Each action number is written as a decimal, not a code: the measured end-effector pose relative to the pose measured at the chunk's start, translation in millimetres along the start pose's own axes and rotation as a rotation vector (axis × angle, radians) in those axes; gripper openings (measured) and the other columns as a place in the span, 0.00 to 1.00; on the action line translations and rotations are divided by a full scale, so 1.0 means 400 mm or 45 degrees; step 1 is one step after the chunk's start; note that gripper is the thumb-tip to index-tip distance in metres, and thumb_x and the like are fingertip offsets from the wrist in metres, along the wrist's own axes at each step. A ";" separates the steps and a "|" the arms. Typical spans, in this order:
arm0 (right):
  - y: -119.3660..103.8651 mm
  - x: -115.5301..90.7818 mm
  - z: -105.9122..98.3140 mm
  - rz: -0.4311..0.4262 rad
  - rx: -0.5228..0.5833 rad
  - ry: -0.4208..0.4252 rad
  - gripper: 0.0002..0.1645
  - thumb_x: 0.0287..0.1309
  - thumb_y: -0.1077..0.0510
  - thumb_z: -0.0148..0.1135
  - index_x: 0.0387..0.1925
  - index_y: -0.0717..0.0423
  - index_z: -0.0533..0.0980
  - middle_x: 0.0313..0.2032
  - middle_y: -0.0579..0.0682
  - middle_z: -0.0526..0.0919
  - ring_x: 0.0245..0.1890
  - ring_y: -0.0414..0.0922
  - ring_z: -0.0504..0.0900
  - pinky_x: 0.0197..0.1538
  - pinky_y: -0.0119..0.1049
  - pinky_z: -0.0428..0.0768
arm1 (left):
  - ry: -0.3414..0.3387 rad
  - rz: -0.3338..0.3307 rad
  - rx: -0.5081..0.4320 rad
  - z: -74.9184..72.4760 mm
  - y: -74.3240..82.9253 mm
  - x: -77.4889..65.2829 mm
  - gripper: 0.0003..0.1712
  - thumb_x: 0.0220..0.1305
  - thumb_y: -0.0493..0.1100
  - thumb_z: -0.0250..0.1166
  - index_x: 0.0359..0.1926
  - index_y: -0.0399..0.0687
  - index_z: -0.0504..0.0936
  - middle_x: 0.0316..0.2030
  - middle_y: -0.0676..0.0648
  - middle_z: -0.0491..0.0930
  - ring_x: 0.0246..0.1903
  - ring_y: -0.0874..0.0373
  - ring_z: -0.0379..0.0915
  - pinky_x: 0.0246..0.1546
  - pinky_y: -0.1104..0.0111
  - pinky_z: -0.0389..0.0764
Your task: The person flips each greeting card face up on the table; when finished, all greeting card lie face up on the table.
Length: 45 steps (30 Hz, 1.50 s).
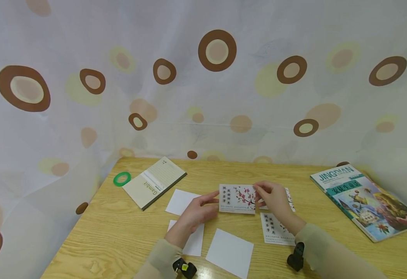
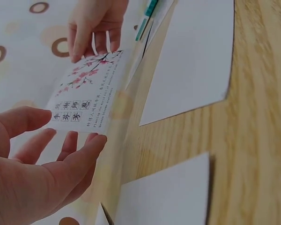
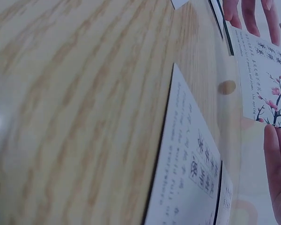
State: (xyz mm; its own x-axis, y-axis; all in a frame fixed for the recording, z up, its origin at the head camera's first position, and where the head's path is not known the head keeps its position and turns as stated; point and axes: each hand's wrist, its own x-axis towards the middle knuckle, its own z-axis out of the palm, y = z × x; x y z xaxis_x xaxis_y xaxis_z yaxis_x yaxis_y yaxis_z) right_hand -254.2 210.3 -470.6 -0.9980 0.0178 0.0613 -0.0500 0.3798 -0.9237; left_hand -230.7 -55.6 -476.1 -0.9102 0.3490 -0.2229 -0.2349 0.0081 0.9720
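Note:
A printed card (image 1: 237,199) with pink blossom and dark characters is held up above the table, its printed face towards me. My right hand (image 1: 275,197) pinches its right edge. At the card's left edge is my left hand (image 1: 198,213), with its thumb and fingers spread apart; in the left wrist view its fingertips (image 2: 99,138) reach the edge. Below lie white cards: one (image 1: 180,201) behind the left hand, one (image 1: 194,242) partly under the left wrist, and one (image 1: 229,252) in front. Two printed cards, a nearer one (image 1: 273,234) and a farther one (image 1: 289,197), are partly hidden by the right arm.
A notebook (image 1: 154,182) marked "Gambit" lies at the back left, beside a green ring (image 1: 121,179) resembling a tape roll. Toward the right edge of the wooden table (image 1: 95,228) is a colourful magazine (image 1: 367,201). A patterned curtain (image 1: 203,97) hangs behind.

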 end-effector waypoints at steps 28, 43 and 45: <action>0.027 0.000 0.003 0.051 -0.023 -0.022 0.25 0.66 0.66 0.60 0.64 0.63 0.72 0.40 0.61 0.85 0.33 0.43 0.85 0.36 0.36 0.87 | 0.091 -0.053 -0.007 0.031 -0.009 0.048 0.35 0.64 0.33 0.62 0.72 0.52 0.68 0.59 0.38 0.69 0.45 0.57 0.72 0.54 0.68 0.79; 0.017 -0.009 0.002 0.097 -0.096 -0.032 0.26 0.65 0.70 0.55 0.65 0.62 0.72 0.48 0.63 0.82 0.43 0.50 0.85 0.38 0.32 0.86 | 0.099 -0.069 0.052 0.049 -0.004 0.065 0.36 0.65 0.32 0.60 0.74 0.39 0.61 0.59 0.34 0.70 0.45 0.58 0.72 0.53 0.66 0.79; 0.016 -0.009 0.001 0.104 -0.128 -0.025 0.27 0.64 0.70 0.55 0.65 0.62 0.72 0.49 0.63 0.81 0.42 0.50 0.84 0.38 0.31 0.86 | 0.108 -0.076 0.070 0.051 -0.003 0.067 0.36 0.65 0.33 0.60 0.73 0.38 0.61 0.60 0.34 0.71 0.47 0.57 0.73 0.55 0.65 0.79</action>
State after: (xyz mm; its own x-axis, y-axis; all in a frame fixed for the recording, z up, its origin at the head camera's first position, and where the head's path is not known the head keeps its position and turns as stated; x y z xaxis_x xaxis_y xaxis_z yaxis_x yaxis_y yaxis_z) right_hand -251.2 212.2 -476.9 -0.9992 0.0349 -0.0207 0.0346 0.4687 -0.8827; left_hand -247.8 -27.2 -481.6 -0.9213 0.2658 -0.2837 -0.2727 0.0783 0.9589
